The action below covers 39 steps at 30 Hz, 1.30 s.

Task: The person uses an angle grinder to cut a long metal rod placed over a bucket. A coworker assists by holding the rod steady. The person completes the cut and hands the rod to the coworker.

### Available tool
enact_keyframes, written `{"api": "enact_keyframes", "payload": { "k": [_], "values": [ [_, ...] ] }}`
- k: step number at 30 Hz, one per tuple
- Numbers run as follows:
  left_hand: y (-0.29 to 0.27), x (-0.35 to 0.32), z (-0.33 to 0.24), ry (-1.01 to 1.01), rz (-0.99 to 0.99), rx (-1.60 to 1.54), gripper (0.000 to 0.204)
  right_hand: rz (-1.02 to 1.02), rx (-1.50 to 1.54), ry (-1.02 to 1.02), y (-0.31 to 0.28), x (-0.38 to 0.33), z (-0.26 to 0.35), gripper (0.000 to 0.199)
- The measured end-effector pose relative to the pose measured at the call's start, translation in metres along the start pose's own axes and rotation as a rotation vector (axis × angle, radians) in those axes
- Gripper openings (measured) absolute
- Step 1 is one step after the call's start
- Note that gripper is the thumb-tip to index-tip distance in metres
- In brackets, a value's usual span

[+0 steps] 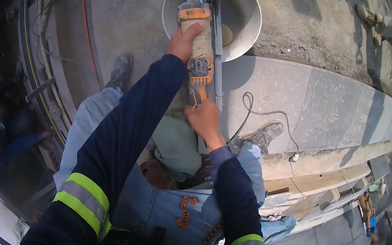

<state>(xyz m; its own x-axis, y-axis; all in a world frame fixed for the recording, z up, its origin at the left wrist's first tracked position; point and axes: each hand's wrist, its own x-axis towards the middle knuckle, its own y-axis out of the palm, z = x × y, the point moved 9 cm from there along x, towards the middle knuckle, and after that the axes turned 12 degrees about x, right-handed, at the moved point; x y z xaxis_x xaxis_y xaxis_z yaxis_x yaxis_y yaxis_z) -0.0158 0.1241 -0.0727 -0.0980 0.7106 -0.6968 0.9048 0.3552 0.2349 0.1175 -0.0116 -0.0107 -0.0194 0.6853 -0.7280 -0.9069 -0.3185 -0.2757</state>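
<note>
Gripping an orange and grey angle grinder (199, 46) at both ends, the person stands over a long grey stone slab (312, 102) laid on the rough ground. The left hand (184, 42) wraps the body of the tool near its head, fingers curled round the far side and out of sight, the thumb lying along the top; this looks like the steadying grip. The right hand (205, 119) closes on the tail end, where the cable (259, 113) leaves and loops across the slab toward its near edge; its fingers are folded under the handle, so how tightly they press cannot be told.

The grinder's long axis runs away from the person, head end farthest, tail end toward the body, roughly square to the slab's length. It lies along a thin upright strip (218, 39) at the slab's left end. Just beyond the head sits a round metal basin (246, 12). The person's shoes (267, 133) straddle the work, which would brace the stance.
</note>
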Motion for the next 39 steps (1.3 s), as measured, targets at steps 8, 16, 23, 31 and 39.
{"api": "enact_keyframes", "payload": {
  "k": [8,16,23,31,39],
  "values": [
    [-0.003,-0.011,0.007,0.012,-0.027,0.054,0.045,0.003,0.006,-0.009,0.001,-0.009,-0.009,0.049],
    [-0.004,-0.040,0.021,-0.018,-0.038,0.046,0.042,0.000,0.011,0.008,0.001,-0.031,-0.024,0.048],
    [-0.003,-0.056,0.039,-0.034,-0.034,0.065,0.044,-0.021,-0.010,0.011,0.000,-0.045,-0.044,0.048],
    [-0.010,-0.064,0.051,-0.011,-0.011,0.086,0.047,0.002,0.026,0.030,0.003,-0.055,-0.050,0.051],
    [-0.009,-0.078,0.055,-0.025,-0.006,0.074,0.047,0.002,0.025,0.031,0.001,-0.067,-0.054,0.052]
  ]
}}
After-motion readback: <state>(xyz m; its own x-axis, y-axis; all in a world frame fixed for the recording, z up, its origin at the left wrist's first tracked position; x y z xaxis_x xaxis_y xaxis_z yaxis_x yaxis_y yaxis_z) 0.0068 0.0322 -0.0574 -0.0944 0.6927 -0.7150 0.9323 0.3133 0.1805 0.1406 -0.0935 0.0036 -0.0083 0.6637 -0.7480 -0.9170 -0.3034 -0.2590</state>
